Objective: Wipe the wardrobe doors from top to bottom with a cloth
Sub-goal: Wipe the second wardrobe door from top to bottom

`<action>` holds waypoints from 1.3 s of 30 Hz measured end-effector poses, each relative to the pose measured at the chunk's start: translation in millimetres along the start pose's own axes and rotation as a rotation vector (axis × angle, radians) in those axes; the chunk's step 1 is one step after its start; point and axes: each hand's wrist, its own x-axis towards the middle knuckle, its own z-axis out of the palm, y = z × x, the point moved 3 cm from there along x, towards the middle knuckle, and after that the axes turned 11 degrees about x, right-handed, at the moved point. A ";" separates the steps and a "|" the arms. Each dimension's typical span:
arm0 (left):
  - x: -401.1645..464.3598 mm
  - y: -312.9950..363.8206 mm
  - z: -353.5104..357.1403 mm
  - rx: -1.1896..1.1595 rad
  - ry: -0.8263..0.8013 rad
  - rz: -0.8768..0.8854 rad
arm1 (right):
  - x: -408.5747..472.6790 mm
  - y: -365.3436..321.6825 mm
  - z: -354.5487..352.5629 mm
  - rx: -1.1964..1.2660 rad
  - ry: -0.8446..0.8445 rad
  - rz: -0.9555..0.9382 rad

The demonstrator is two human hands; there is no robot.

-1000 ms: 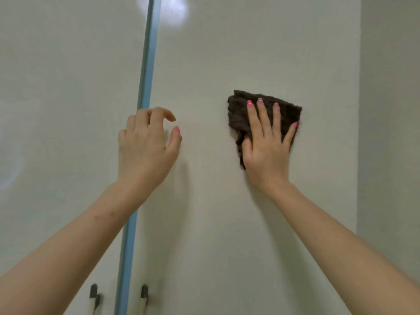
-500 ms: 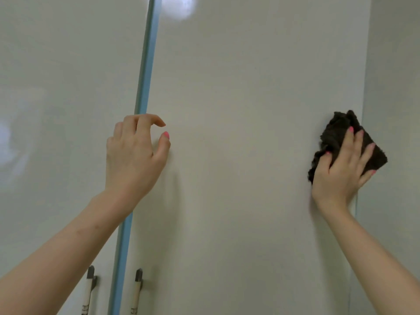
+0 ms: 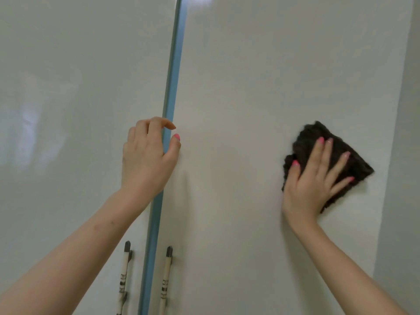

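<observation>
A blue vertical strip and two pale bar handles divide the glossy white wardrobe doors; the flat-fingered right hand presses a dark knitted cloth, tilted diagonally, near the right door's edge; the left hand hovers loosely curled, holding nothing

Glossy off-white right wardrobe door: flat open panel between the blue-grey vertical strip at its left edge and the grey side wall at its right. Two pale bar handles with dark tips protrude low beside the strip. Left hand, loosely curled, overlaps the strip; right hand presses a dark brown knitted cloth near the wall edge.
</observation>
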 end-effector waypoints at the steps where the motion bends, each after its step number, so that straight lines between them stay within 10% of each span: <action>1: -1.3 -1.0 -1.4 0.000 -0.006 0.005 | 0.6 -13.4 5.7 -0.012 -0.014 -0.050; 16: -1.4 -13.1 -11.5 -0.019 0.025 0.064 | 3.9 -197.1 70.5 0.078 -0.262 -0.585; 27: -12.0 -2.8 -6.7 -0.060 -0.008 0.086 | -60.4 -140.7 49.5 0.039 -0.344 -0.861; 39: -36.5 38.1 20.6 -0.158 -0.059 0.113 | 12.9 40.0 -26.0 -0.099 -0.128 -0.229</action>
